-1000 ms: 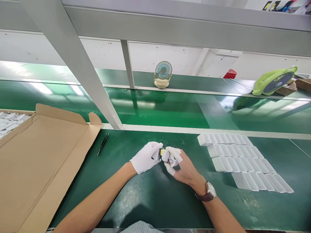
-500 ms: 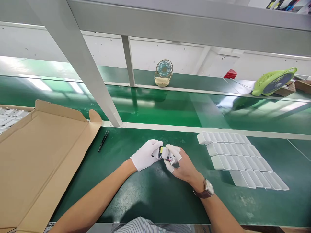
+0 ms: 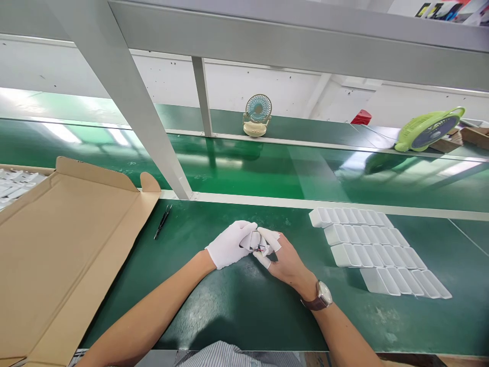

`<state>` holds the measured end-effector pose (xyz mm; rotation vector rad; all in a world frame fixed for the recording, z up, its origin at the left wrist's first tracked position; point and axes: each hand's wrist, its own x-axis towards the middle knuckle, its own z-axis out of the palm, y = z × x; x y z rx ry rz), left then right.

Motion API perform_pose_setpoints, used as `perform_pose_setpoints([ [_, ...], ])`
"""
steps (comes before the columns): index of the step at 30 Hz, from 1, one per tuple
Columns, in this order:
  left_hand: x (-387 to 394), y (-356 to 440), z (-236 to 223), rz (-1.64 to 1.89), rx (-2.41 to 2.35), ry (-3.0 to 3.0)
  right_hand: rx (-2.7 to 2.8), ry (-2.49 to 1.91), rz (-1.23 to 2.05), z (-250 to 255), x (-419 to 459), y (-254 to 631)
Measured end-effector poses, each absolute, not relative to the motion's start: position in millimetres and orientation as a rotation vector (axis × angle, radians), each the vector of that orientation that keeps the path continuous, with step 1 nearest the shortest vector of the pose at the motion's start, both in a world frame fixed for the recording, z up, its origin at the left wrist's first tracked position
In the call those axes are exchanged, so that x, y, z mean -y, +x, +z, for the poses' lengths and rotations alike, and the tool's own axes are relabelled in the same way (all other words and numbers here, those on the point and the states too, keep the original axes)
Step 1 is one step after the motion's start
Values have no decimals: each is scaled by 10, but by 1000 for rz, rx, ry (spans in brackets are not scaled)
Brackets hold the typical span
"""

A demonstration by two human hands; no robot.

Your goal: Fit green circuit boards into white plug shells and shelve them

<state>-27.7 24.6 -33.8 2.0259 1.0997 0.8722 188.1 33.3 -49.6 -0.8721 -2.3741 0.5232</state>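
Above the middle of the green bench, my left hand [image 3: 232,244], in a white glove, is closed around a small white plastic housing [image 3: 251,240]. Thin wires and small parts show at the right side of this housing. White covers sit on the fingertips of my right hand [image 3: 280,255], and a watch is on that wrist. Its thumb and fingers pinch a small white part with wires [image 3: 263,246] against the housing. My fingers hide much of both pieces, so their exact kind cannot be made out.
Black tweezers [image 3: 163,222] lie left of my hands, beside a large open cardboard box flap [image 3: 76,234]. Rows of white plastic trays [image 3: 378,255] stand on the right. Behind are a small fan [image 3: 259,114], a green fan [image 3: 430,130] and a slanting metal post [image 3: 153,117].
My right hand has moved slightly left, toward my left hand. The white part in it now covers the black and yellow piece seen in the housing before.
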Motion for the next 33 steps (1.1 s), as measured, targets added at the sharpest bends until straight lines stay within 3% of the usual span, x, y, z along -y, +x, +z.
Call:
perform_pose_setpoints([
  [6, -212, -310, -442, 968, -1350, 2269, 2271, -898, 704, -532, -307, 1921],
  [13, -144, -396, -623, 1072, -1312, 2048, 2145, -691, 905, -416, -271, 1894],
  [20, -158, -384, -512, 1200, -1327, 2102, 2016, -943, 630, -545, -337, 1849],
  [26, -172, -387, -396, 1115, -1249, 2276, 2158, -941, 686, -686, -407, 1799],
  [33, -165, -402, -628, 1260, -1657, 1699, 2195, -873, 568, -749, -426, 1729],
])
